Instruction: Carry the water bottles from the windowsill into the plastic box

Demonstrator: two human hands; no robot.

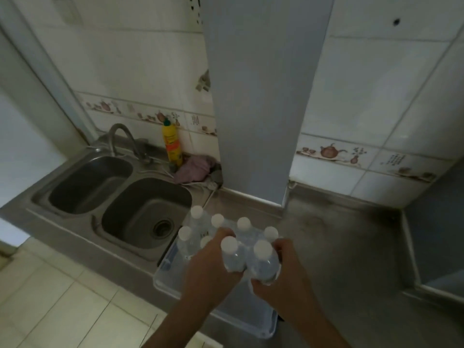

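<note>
Two clear water bottles with white caps are held side by side over the clear plastic box [165,280] on the steel counter. My left hand [211,267] grips the left bottle [232,257]. My right hand [283,280] grips the right bottle [263,262]. Behind them several more capped bottles [198,222] stand upright in the far end of the box. The near end of the box [251,315] shows under my forearms. No windowsill is in view.
A double steel sink [148,212] with a tap [120,136] lies left of the box. A yellow detergent bottle [172,144] and a pink cloth [194,169] sit by the wall. A grey pillar [256,109] rises behind. Bare counter [351,242] extends right.
</note>
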